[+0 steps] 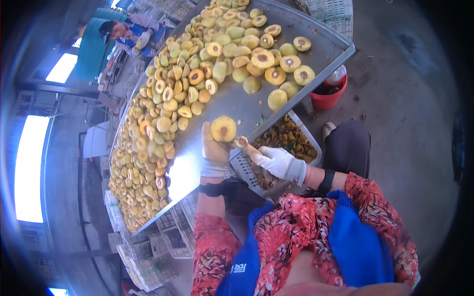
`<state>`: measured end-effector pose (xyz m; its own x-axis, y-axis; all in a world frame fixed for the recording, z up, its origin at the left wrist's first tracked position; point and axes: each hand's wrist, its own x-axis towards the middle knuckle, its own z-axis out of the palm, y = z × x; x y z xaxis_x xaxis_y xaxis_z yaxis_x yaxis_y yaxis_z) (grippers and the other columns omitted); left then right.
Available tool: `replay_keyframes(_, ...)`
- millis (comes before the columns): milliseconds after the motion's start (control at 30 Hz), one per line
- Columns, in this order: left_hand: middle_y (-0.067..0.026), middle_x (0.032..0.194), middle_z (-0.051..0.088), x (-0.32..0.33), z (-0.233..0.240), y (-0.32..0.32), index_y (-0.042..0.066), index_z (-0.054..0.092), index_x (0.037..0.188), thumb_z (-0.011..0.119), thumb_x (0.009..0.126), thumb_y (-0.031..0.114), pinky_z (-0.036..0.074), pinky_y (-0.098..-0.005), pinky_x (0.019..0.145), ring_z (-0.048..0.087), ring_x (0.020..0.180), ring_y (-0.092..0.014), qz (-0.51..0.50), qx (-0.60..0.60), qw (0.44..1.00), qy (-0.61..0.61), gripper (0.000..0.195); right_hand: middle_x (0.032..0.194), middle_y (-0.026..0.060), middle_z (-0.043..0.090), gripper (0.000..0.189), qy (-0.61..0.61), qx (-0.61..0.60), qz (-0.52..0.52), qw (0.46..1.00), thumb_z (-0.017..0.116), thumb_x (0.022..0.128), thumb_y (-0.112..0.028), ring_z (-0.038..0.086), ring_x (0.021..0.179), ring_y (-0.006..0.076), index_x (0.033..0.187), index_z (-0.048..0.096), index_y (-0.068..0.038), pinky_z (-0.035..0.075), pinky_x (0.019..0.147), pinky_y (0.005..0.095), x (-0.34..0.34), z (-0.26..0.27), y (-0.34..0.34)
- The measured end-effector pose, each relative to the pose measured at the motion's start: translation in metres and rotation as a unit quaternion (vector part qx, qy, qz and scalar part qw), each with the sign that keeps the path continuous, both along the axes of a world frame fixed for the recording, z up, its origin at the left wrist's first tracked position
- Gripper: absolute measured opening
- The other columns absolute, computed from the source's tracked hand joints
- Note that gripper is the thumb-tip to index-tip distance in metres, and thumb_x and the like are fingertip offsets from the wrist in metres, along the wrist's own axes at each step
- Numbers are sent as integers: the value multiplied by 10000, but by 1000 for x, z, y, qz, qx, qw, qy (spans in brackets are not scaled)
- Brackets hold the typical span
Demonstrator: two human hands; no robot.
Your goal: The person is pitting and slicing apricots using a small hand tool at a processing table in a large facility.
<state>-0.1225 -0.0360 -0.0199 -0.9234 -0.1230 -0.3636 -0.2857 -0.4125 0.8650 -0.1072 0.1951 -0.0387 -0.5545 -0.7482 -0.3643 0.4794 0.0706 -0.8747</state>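
Observation:
My left hand (214, 151), in a stained glove, holds up a yellow stone-fruit half (223, 129), probably peach, its cut face towards me with a brown hollow in the middle. In my white-gloved right hand (277, 162) is a pitting spoon with a wooden handle (251, 149). Its tip, beside the fruit, carries a brownish piece that looks like pit or flesh. Both hands are over the near edge of a metal-topped table (233, 105). Many fruit halves (163, 107) are heaped across it, some cut side up, some skin side up.
Below the table edge stands a white plastic crate (313, 142) holding brown pits and scraps. A red bucket (329, 98) is on the floor to the right. Stacked crates (174, 231) stand under the table. Across it, another person (137, 35) in gloves handles something.

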Motion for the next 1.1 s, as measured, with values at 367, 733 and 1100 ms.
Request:
replay_keyframes(367,-144,944,635,57,-15,44,67,529,1216,342,943,616,460,-283,502,582,625,-216,202,-41,976,72,641,465,15,489,649,-13,18,95,995,421,915,-637,478,336,114,860,606,-18,357,308,252,30,-6,-14)
replay_keyframes(733,-111,1093,594,69,-19,61,-6,488,1268,299,998,501,456,-343,887,567,987,-218,211,-71,967,127,604,553,61,558,416,5,16,-8,1000,486,950,-453,551,417,151,945,578,-47,403,362,293,24,-12,-21)
replay_keyframes(1100,-112,997,634,63,-32,59,-19,605,1109,363,993,382,502,-289,755,604,870,-184,239,-253,931,115,482,555,44,542,505,-22,56,119,991,430,953,-513,517,408,129,974,608,-41,405,381,279,7,4,-5)
